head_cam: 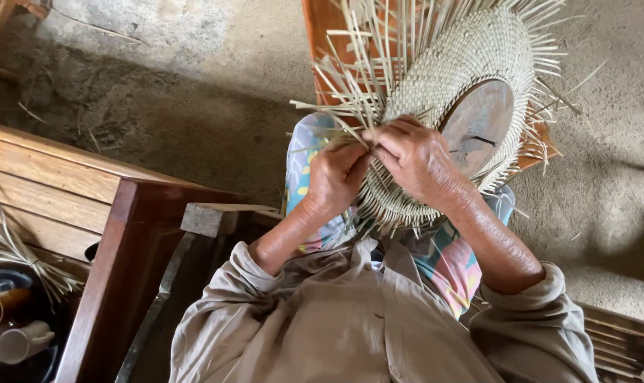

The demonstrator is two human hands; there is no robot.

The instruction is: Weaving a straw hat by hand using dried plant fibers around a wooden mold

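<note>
Grey concrete floor point(194, 106) lay below, a wooden bench point(45, 184) at one side. A dark bowl point(9, 319) held pale tubes point(20, 344). Over the lap, the left hand point(336, 177) and right hand point(414, 159) pinched loose straw strands point(350, 106) of the half-woven hat point(464, 57), fingers together.

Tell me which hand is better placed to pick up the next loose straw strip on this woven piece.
Probably the left hand: it sits at the rim of the woven straw piece beside the loose strips. The right hand lies across the weave, apparently steadying it.
</note>
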